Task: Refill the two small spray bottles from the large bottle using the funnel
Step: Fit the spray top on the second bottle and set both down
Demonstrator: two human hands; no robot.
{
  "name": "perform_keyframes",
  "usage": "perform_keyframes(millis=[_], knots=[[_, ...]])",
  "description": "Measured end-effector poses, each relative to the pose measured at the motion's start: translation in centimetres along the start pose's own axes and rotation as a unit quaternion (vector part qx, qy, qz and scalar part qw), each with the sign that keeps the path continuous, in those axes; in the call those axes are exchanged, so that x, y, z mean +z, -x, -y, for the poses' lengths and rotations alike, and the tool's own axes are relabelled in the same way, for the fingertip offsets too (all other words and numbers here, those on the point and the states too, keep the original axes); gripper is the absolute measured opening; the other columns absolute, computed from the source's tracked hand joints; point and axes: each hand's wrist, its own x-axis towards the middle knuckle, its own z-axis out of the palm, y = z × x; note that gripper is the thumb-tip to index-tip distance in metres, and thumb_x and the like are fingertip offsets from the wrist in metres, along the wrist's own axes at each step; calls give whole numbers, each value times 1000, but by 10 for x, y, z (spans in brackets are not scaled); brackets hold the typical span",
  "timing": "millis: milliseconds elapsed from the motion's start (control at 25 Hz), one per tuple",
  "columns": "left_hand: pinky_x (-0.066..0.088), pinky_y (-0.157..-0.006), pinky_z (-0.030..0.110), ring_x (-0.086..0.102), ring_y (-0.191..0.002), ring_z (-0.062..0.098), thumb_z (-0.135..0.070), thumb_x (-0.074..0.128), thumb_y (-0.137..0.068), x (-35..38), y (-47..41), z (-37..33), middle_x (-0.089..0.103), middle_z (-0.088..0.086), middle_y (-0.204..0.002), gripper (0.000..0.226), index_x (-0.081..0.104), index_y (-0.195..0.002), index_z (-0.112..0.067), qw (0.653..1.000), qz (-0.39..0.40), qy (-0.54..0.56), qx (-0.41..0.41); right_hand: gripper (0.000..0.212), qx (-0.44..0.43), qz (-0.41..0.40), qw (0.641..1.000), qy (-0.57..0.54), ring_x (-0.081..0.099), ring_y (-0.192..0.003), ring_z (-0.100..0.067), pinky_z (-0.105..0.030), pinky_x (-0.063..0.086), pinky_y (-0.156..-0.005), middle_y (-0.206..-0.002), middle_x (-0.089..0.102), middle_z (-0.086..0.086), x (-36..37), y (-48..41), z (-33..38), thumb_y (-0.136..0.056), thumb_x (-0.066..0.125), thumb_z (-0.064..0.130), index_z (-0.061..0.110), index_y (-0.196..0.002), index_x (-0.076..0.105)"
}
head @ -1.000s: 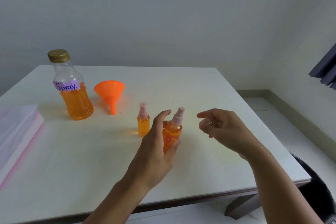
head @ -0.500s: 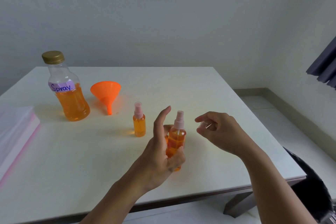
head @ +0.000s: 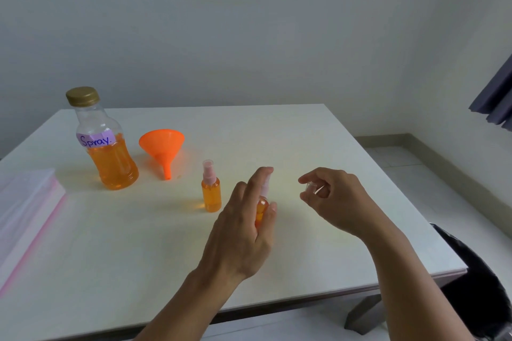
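My left hand [head: 243, 232] grips a small spray bottle [head: 261, 209] of orange liquid, index finger stretched up over its pink nozzle. My right hand [head: 336, 202] is just to the right, pinching a small clear cap [head: 310, 188] between thumb and fingers. The other small spray bottle [head: 211, 191], also orange with a pink sprayer, stands upright on the table to the left of my left hand. An orange funnel [head: 163, 147] lies tilted, spout toward me. The large bottle [head: 104, 144], gold-capped and labelled "Spray", stands at the far left, about half full.
The white table [head: 318, 141] ends at its right edge near my right forearm. A stack of clear plastic bags with pink strips [head: 25, 207] lies at the left edge. A dark chair [head: 479, 288] sits at lower right, a curtain [head: 496, 99] at far right.
My left hand has turned the held spray bottle so most of it is hidden behind my fingers, and the index finger now reaches over the nozzle. My right hand stays put with the cap.
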Motion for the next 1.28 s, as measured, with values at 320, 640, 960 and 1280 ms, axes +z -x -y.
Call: perform_keyframes(millis=[320, 640, 960, 1280], knots=[[36, -75, 20, 63, -94, 16, -43, 33, -100, 15, -36, -4, 60, 0, -118, 56, 11, -152, -40, 991, -40, -126, -30, 16, 1, -44, 999, -10, 66, -69, 6, -7, 46, -52, -83, 69, 13, -18, -1, 0, -94, 71, 20, 31, -105, 72], [47, -54, 31, 59, -68, 19, -34, 39, -99, 26, -66, 2, 60, 3, -89, 30, 30, -127, -30, 993, -31, -112, 2, 17, 21, -56, 998, 2, 63, -66, 8, -14, 46, -56, -88, 68, 13, -23, 0, -9, -92, 73, 24, 31, -108, 72], [55, -74, 28, 68, -94, 19, -41, 43, -99, 22, -56, 3, 64, -4, -127, 45, 26, -140, -31, 995, -26, -101, 3, 19, 6, -58, 994, -87, 71, -72, -3, -22, 55, -67, -90, 75, 11, -25, 1, 3, -91, 75, 24, 34, -106, 73], [36, -63, 7, 58, -67, 4, -52, 69, -81, -16, -17, -4, 52, -20, -74, 30, 53, -93, -30, 998, -23, -53, -31, 26, -86, -42, 959, -265, 76, -88, -8, -15, 59, -78, -101, 78, 7, -9, 7, 46, -86, 80, 13, 26, -108, 77]])
